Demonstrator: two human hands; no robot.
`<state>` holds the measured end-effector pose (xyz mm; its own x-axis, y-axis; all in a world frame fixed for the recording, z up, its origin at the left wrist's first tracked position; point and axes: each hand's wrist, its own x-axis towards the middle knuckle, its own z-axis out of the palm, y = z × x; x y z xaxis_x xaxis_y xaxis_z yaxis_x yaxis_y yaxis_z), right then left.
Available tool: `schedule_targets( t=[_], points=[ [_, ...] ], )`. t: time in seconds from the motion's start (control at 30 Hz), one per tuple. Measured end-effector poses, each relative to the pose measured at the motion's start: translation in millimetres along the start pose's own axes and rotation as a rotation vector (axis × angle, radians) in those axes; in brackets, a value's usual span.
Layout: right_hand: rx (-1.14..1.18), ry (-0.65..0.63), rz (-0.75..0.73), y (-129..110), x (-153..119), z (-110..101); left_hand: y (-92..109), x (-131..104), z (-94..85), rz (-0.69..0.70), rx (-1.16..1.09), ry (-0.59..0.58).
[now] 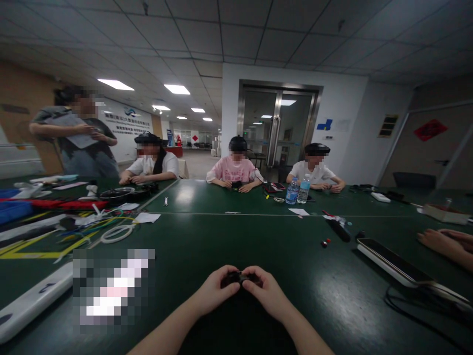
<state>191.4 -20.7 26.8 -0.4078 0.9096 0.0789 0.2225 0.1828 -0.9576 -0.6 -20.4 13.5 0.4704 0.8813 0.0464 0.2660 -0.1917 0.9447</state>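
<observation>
A small dark object [241,277] is held between both hands just above the green table [207,236], low in the middle of the view. My left hand [219,290] grips its left side, thumb and fingers closed round it. On its right side, my right hand [264,291] pinches it with the thumb and bent fingers. The two hands nearly meet at the fingertips. Fingers cover much of the object, so its exact shape cannot be made out.
A white bar [37,301] and a blurred patch lie left. Cables [117,233] and tools crowd the far left. A phone-like device [393,261] lies right, near another person's hands [445,246]. Two bottles [291,191] stand across the table, where several people sit.
</observation>
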Motion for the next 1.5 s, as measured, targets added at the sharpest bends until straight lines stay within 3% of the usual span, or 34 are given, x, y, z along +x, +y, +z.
schedule_targets(
  t=[0.2, 0.53, 1.0, 1.17, 1.5],
  points=[
    [-0.047, 0.008, 0.005, 2.5, 0.2, -0.9, 9.1, -2.3, 1.5, 0.043, 0.258, 0.134],
    [-0.062, 0.04, -0.008, 2.7, 1.9, 1.1, 13.7, -2.0, -0.3, 0.023, 0.278, 0.104],
    [0.124, 0.061, -0.033, 7.1, 5.5, 5.9, 9.0, -2.1, -0.2, 0.029, 0.309, 0.101],
    [0.205, 0.142, 0.016, 7.5, 5.6, 4.7, 10.8, -4.8, 2.0, 0.012, 0.372, 0.07],
    [0.39, 0.331, 0.049, 9.0, 5.4, -21.3, 12.3, -4.8, -2.7, -0.011, 0.569, 0.178]
  ],
)
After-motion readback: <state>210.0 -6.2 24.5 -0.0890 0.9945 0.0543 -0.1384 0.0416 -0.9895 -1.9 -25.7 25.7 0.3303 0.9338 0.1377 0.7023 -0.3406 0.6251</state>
